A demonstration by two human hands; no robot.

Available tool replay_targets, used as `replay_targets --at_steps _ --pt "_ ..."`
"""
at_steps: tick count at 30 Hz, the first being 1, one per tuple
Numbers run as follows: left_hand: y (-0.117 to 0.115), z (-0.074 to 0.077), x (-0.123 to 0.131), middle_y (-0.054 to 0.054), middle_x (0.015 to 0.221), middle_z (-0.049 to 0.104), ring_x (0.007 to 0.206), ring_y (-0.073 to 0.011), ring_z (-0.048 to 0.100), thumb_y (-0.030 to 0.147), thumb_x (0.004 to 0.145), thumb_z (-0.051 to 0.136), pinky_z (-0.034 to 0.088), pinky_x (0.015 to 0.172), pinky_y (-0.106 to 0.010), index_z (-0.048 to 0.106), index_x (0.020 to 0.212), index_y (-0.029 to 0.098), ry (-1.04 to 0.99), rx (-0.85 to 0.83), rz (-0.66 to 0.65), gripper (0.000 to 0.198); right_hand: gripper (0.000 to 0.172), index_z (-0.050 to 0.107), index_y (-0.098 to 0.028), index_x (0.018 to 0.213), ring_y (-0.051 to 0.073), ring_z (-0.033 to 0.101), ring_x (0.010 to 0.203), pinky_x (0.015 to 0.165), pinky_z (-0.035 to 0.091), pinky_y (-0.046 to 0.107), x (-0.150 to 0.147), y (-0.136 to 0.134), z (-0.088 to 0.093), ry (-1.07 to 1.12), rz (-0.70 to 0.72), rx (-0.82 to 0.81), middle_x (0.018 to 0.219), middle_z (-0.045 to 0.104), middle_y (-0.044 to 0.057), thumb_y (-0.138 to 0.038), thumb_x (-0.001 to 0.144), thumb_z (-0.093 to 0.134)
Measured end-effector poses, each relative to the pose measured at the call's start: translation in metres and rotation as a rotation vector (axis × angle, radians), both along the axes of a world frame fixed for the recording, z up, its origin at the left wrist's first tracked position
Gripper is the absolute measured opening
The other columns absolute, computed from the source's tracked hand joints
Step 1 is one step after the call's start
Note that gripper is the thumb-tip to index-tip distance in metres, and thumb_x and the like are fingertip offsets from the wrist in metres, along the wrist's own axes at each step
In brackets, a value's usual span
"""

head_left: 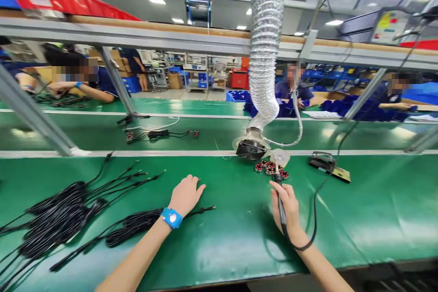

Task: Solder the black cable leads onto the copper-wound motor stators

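My right hand (286, 204) is closed round a black soldering iron (279, 196) whose tip points up toward a cluster of small red-wound motor stators (270, 168) on the green mat (232, 237). Its black cord (313, 219) loops back from my wrist. My left hand (186, 194) rests on the mat palm down with fingers loosely curled, holding nothing, and a blue wrist strap (171, 217) sits on that wrist. A bundle of black cables (137, 228) lies just under my left forearm.
A silver flexible duct (266, 45) ends in a fan hood (251, 148) just behind the stators. More black cables (58, 214) lie at left. A soldering iron stand (325, 163) sits at right. Other people work at benches beyond a conveyor (205, 132).
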State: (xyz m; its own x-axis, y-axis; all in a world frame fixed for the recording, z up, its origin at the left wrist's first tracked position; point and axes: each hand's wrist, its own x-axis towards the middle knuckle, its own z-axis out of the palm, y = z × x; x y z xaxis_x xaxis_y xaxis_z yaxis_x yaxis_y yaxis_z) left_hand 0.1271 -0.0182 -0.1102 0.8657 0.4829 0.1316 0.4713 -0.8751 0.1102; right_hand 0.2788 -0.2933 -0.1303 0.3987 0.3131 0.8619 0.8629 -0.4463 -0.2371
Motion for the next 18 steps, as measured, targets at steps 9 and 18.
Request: replay_targets --at_steps 9,18 --pt "-0.028 0.015 0.003 -0.003 0.089 0.064 0.084 -0.0169 0.061 0.035 0.097 0.039 0.048 0.076 -0.028 0.067 0.096 0.022 -0.111 -0.286 -0.315 0.030 0.034 0.059 -0.017 0.117 0.017 0.061 0.081 0.075 0.051 0.030 0.057 -0.019 -0.010 0.234 -0.139 -0.007 0.100 0.054 0.008 -0.038 0.096 0.042" --pt "-0.010 0.019 0.153 -0.016 0.107 0.065 0.096 -0.0240 0.062 0.031 0.083 0.060 0.051 0.082 -0.031 0.063 0.115 0.005 -0.177 -0.453 -0.133 0.041 0.046 0.054 -0.025 0.128 0.026 0.065 0.084 0.067 0.053 0.037 0.084 -0.018 -0.052 0.218 0.000 -0.048 0.106 0.057 0.010 -0.048 0.088 0.047"
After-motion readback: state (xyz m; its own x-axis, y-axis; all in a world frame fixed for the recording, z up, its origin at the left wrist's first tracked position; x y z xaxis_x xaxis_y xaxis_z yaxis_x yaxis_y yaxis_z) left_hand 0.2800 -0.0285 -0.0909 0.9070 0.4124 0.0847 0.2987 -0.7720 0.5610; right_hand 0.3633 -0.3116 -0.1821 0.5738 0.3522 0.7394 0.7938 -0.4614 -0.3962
